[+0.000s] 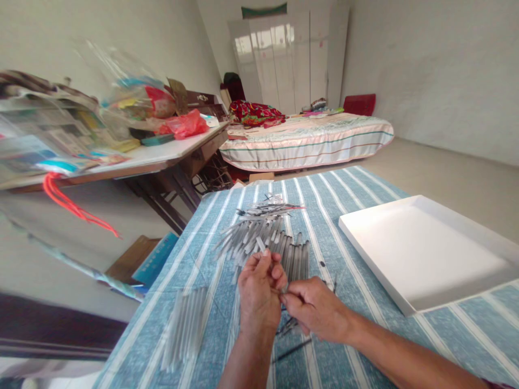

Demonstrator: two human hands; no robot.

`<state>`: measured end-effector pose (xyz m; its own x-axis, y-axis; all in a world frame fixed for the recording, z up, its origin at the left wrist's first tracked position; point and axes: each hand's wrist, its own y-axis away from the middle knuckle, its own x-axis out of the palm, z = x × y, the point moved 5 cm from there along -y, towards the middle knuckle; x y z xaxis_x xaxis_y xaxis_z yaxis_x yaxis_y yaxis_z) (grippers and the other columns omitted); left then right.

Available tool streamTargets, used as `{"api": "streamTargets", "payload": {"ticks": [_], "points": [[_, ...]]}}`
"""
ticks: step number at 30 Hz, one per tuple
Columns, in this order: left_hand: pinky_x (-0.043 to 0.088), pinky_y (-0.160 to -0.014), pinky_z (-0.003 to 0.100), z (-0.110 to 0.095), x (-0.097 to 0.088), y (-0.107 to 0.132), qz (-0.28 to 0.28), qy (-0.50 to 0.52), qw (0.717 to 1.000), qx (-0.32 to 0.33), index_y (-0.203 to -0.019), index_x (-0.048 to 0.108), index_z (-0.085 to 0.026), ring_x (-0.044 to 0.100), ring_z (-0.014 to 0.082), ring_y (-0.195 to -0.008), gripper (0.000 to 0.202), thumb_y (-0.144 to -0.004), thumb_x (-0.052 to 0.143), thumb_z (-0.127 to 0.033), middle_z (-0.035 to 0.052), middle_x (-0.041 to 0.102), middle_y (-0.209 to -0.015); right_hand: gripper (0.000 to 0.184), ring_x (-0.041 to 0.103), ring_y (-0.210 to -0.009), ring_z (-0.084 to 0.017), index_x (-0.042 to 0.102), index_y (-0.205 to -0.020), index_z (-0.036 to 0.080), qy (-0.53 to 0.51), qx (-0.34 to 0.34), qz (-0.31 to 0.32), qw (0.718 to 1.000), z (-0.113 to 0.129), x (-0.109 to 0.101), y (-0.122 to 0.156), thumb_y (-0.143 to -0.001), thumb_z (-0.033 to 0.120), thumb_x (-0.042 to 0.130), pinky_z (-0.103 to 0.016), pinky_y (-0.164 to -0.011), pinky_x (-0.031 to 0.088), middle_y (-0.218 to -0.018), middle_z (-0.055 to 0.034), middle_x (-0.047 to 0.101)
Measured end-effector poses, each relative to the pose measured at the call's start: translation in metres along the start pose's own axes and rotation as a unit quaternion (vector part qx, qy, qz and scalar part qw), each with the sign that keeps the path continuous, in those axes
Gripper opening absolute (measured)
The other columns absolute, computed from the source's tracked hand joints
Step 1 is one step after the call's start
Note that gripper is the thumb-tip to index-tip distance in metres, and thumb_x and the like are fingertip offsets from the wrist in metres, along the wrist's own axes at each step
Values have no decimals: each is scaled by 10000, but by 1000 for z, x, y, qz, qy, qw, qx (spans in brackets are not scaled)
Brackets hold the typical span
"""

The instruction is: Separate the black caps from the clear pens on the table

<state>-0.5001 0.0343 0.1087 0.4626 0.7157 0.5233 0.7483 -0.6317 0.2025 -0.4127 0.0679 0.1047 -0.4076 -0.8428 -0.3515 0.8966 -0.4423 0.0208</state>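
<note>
My left hand point(261, 289) is closed around a slim translucent plastic tube point(260, 244), like a pen barrel, whose pale end pokes up past the thumb. Close against it, my right hand point(314, 305) pinches at the tube's lower end; what sits between those fingertips is too small to make out. Beyond my hands lies a pile of grey translucent tubes with dark insides point(247, 237), partly covered by my fingers. Thin black sticks point(271, 209), one with a red end, lie at its far side. Several clear tubes point(186, 324) rest side by side at left.
A shallow white box lid point(441, 254) lies on the right of the striped blue tablecloth point(162, 308). Black thin pieces point(292, 350) are scattered below my hands. A cluttered side table point(174, 148) stands at left, with red cords point(77, 208) hanging off it; a bed point(308, 143) is behind.
</note>
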Motion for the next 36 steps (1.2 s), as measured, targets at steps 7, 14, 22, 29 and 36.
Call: {"api": "streamTargets", "payload": {"ticks": [7, 14, 22, 29, 36], "points": [[214, -332, 118, -102, -49, -24, -178, -72, 946, 262, -579, 447, -147, 333, 13, -363, 164, -604, 602, -192, -63, 498, -509, 202, 502, -414, -79, 570, -489, 142, 219, -89, 22, 972, -8, 19, 15, -663, 223, 507, -174, -411, 236, -420, 27, 537], [382, -484, 266, -103, -101, -24, -114, -702, 695, 107, -581, 519, -190, 555, 193, -532, 270, -703, 503, -430, 8, 547, -492, 224, 624, -542, -161, 655, -591, 185, 355, -128, 29, 926, -16, 5, 5, -684, 332, 513, -214, -488, 293, -541, -32, 667], [393, -565, 332, -72, -126, -11, -98, -891, 443, -23, -818, 535, -184, 602, 306, -788, 316, -779, 348, -435, 129, 627, -881, 222, 593, -521, -142, 668, -608, 193, 387, -99, 98, 912, -21, -11, 6, -661, 378, 557, -205, -473, 264, -543, -21, 663], [410, -642, 338, -71, -128, -16, -66, -904, 422, -3, -923, 533, -195, 587, 282, -873, 262, -807, 322, -301, 108, 575, -989, 246, 509, -486, -102, 668, -625, 196, 378, -80, 113, 915, -33, -32, 1, -626, 434, 605, -193, -451, 222, -537, 16, 626], [393, -647, 308, -70, -117, -15, -53, -901, 430, 29, -957, 563, -187, 586, 254, -867, 283, -818, 321, -237, 94, 578, -979, 165, 469, -491, -75, 636, -630, 182, 320, -36, 79, 943, -43, -49, -5, -667, 335, 586, -173, -455, 225, -532, 42, 574]]}}
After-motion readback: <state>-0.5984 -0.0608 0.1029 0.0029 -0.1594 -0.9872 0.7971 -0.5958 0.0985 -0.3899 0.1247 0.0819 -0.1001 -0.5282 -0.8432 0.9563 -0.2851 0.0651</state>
